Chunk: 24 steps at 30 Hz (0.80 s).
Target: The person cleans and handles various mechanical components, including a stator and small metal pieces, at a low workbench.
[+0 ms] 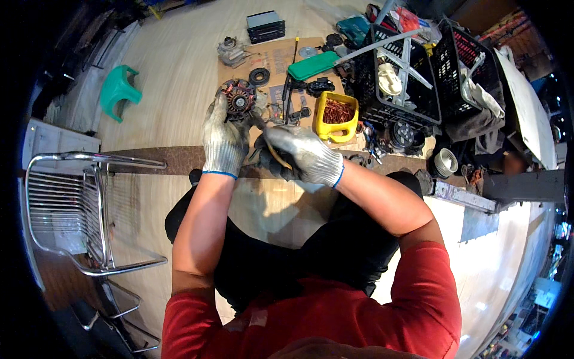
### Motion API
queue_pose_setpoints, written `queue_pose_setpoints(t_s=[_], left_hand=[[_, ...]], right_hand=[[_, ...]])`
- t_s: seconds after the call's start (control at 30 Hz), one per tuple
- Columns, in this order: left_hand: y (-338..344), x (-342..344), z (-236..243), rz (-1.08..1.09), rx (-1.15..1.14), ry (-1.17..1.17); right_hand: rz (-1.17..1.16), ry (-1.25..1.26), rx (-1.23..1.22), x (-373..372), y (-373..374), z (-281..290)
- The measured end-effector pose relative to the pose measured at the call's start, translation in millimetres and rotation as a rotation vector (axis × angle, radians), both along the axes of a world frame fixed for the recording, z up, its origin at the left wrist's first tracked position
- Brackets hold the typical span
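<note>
My left hand (224,143), in a whitish knit glove, is closed around the side of a round motor core (240,100) with copper windings and a pale hub in the middle. My right hand (306,152), gloved the same way, grips a hand tool with a curved yellow handle (278,154), which looks like pliers. Its dark head points toward the core's lower edge; whether they touch cannot be made out. Close beyond my right hand stands a yellow cut-open jug (321,128) holding many copper-coloured pieces.
A flattened cardboard sheet (272,57) carries a black ring (259,76), a metal housing (232,52) and a green flat case (313,66). Black crates (412,113) crowd the right. To the left are a green stool (113,96) and a metal-framed chair (89,158).
</note>
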<state>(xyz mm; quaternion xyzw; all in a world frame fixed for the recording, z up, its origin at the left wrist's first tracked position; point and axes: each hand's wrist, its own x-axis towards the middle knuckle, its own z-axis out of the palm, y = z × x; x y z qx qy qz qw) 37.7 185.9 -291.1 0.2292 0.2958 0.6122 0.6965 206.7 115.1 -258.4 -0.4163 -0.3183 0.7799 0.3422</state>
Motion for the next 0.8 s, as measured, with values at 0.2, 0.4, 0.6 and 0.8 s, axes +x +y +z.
queue_pose_setpoints(t_s=[0.2,0.4,0.6,0.8], left_hand=[[-7,7,11,0.019,-0.024,-0.117],[-7,9,8,-0.071,-0.020,-0.292],[-12,13,15,-0.087,-0.015,-0.236],[-13,11,12,-0.113,0.064,-0.198]], right_hand=[[0.000,-0.982,0.808,0,-4,15],[-0.054,-1.246,0.903,5,1,16],[-0.035,-1.266,0.883,8,4,24],[-0.017,-1.300,0.845,7,4,29]])
